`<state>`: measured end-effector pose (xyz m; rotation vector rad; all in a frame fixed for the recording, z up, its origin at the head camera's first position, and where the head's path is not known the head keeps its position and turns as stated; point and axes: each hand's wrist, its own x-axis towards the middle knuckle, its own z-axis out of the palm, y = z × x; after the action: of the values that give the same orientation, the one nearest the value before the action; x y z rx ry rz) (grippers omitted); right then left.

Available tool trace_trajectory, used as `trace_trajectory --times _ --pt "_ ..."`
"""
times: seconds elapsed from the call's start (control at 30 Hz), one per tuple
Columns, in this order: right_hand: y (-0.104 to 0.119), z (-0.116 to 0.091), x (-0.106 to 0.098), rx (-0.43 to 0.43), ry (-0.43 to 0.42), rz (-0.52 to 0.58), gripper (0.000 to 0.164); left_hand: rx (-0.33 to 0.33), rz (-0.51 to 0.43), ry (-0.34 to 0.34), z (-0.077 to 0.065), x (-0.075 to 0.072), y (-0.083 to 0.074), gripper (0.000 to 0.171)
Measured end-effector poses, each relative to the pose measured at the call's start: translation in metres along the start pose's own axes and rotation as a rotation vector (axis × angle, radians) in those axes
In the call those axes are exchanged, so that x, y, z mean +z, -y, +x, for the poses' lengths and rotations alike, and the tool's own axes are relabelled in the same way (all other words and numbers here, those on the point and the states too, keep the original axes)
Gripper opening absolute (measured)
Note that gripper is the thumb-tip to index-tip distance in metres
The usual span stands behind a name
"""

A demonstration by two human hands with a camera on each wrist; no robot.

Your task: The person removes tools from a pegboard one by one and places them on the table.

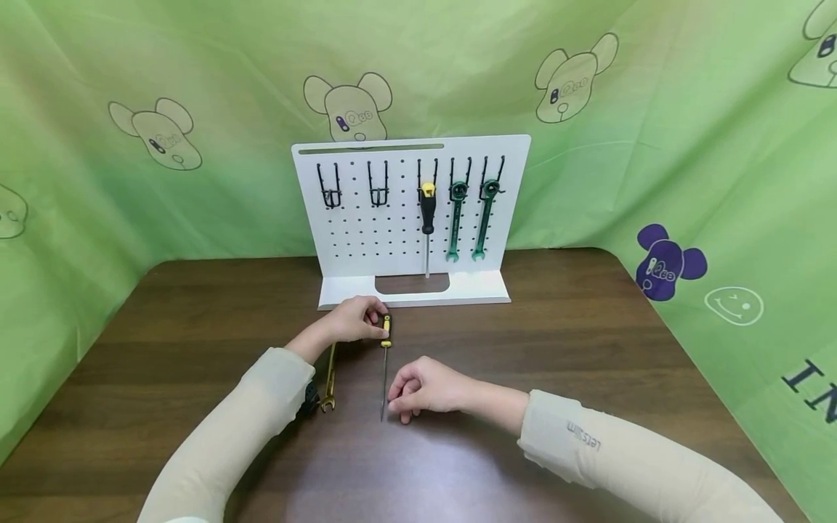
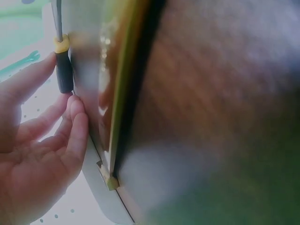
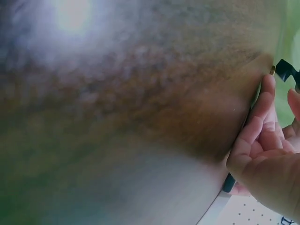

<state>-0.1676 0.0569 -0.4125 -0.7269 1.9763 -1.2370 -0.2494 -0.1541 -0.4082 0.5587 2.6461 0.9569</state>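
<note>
1. Left hand (image 1: 356,319): thumb and fingertips pinch the handle of one yellow-and-black screwdriver (image 1: 386,330), which lies on the desk (image 1: 523,363), shaft toward the person
2. Right hand (image 1: 431,388): loosely curled, holding nothing, just beside the shaft's tip
3. Left of the screwdriver: one yellow wrench (image 1: 330,385), and one dark object (image 1: 309,401) partly covered by the left sleeve (image 1: 275,378)
4. Beyond: one white pegboard (image 1: 373,247) with five double hooks (image 1: 329,185), bearing one yellow-ended black driver (image 1: 428,214) and two green wrenches (image 1: 455,225)
5. The left wrist view shows the yellow wrench's far end; the head view hides it
6. Only the head view gives all five double hooks
</note>
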Motion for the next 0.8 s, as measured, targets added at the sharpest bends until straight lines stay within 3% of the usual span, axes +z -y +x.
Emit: trace_trajectory --times 0.23,0.4,0.67,0.8 --pt "-0.003 -0.005 -0.009 -0.040 0.051 0.030 0.018 -0.010 0.012 0.002 -0.001 -0.001 -0.004 0.033" --pt "-0.006 -0.006 -0.019 -0.054 0.043 0.037 0.020 0.017 -0.001 0.001 -0.004 -0.004 -0.003 0.033" --pt "-0.007 -0.008 -0.041 -0.045 -0.057 0.015 0.021 0.020 0.026 -0.005 -0.008 -0.018 -0.007 0.039" --pt "-0.005 -0.007 -0.054 -0.047 -0.155 -0.066 0.020 0.056 0.023 -0.055 -0.005 -0.026 -0.012 0.037"
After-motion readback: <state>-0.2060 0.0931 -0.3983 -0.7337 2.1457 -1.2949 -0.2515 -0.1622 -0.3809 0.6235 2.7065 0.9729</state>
